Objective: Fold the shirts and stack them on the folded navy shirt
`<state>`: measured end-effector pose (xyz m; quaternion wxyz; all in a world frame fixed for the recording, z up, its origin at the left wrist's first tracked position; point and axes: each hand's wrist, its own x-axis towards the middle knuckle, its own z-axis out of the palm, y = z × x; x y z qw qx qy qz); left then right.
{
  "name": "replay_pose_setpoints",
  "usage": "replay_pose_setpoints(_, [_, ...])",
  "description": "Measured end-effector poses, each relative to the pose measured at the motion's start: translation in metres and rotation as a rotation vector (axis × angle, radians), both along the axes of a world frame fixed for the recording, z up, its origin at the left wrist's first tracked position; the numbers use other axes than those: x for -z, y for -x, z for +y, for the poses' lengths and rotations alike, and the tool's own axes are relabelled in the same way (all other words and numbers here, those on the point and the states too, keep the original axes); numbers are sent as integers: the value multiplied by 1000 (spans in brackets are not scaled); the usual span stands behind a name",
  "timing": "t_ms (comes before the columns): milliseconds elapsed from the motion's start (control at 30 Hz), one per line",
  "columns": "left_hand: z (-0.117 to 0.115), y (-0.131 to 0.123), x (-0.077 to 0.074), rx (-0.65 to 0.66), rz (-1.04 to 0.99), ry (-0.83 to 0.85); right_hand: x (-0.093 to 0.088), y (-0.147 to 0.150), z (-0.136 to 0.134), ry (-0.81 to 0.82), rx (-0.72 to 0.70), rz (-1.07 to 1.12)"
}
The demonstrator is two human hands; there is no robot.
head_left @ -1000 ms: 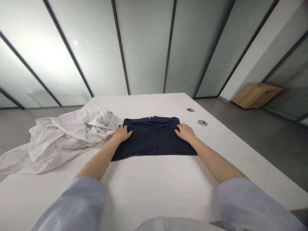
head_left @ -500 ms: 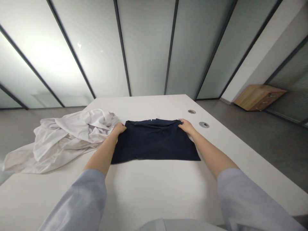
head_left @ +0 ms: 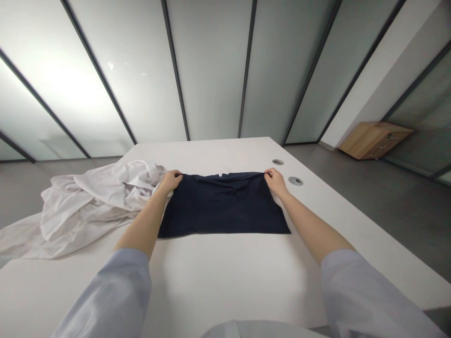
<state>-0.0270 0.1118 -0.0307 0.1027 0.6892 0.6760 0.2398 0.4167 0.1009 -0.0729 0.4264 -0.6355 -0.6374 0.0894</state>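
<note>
A dark navy skirt (head_left: pixel 225 206) lies across the white table (head_left: pixel 225 281), its wide hem toward me and its narrower waist edge away from me. The waist edge sags in soft creases and has a small notch near the middle. My left hand (head_left: pixel 171 180) is closed, pinching the far left corner of that edge. At the far right corner, my right hand (head_left: pixel 276 182) pinches the cloth between thumb and fingers. Just left of my left hand is a crumpled heap of white cloth (head_left: pixel 95 202), its kind hard to make out.
Two round cable grommets, one far (head_left: pixel 278 162) and one nearer (head_left: pixel 295 180), are set in the table right of the skirt. The white cloth hangs over the left edge. A wooden cabinet (head_left: pixel 375 140) stands on the floor beyond, near frosted glass panels (head_left: pixel 214 70).
Both hands have shifted slightly outward and away from me, drawing the waist edge wider and tauter. The fold along that edge has opened out. The view has moved a little.
</note>
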Motion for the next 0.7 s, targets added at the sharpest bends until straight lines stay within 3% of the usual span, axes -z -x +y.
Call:
replay_pose_setpoints(200, [17,-3,10,-66,-172,-50,10,-10,23,-8,77,177])
replay_pose_setpoints(300, [22,-7,17,-159,-139,-2,15,-12,31,151,130,149])
replay_pose_setpoints(400, [20,-14,24,-212,27,10,17,-8,33,311,125,54])
replay_pose_setpoints(533, [15,-31,27,-69,279,-50,11,8,26,236,78,-303])
replay_pose_setpoints(633, [15,-46,28,71,368,9,5,27,18,190,-52,-545])
replay_pose_setpoints(700, [18,-54,30,94,398,68,2,38,14,187,-132,-642])
